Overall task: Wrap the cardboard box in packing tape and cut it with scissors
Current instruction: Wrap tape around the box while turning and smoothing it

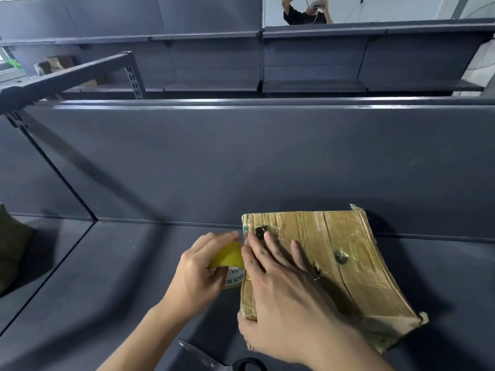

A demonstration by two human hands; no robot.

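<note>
While the scissors (pixel 209 360) wait unused just beneath your wrists, your right hand (pixel 281 298) lies flat, fingers straight, pinning the cardboard box (pixel 356 263) to the shelf (pixel 134 263). Just left of it, your left hand (pixel 198 274) has its grip closed round the yellow tape roll (pixel 230 254) at the box's edge, probably to start a strip. The box is closed, so its contents are hidden.

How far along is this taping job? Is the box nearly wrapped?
Done: glossy tape shows across the top of the cardboard box, though I cannot tell how much of it is fresh. In hand: the left hand holds the yellow tape roll at the box's left edge while the right hand presses flat on top. Left: the cut; the scissors lie untouched in the foreground.
</note>
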